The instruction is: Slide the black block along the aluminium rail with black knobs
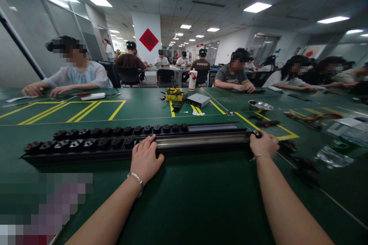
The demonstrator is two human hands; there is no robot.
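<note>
Two long black rails point(201, 146) lie side by side across the green table, both partly filled with rows of round black parts point(116, 143). Bare metallic channel shows along the near rail's right half. My left hand point(146, 157) grips the near rail just right of its row, fingers over the top and thumb on the near side. At the rail's right end, my right hand point(264, 144) is closed around a small dark part point(257, 134), whose shape is mostly hidden by the fingers. Each wrist wears a bracelet.
Right of the rails lie loose dark parts point(306, 170), a plastic bottle point(340, 141), a cable bundle point(316, 118) and a metal bowl point(260, 105). A grey box point(197, 100), a yellow block point(174, 94) and a white cup point(192, 80) stand behind. Several people sit around.
</note>
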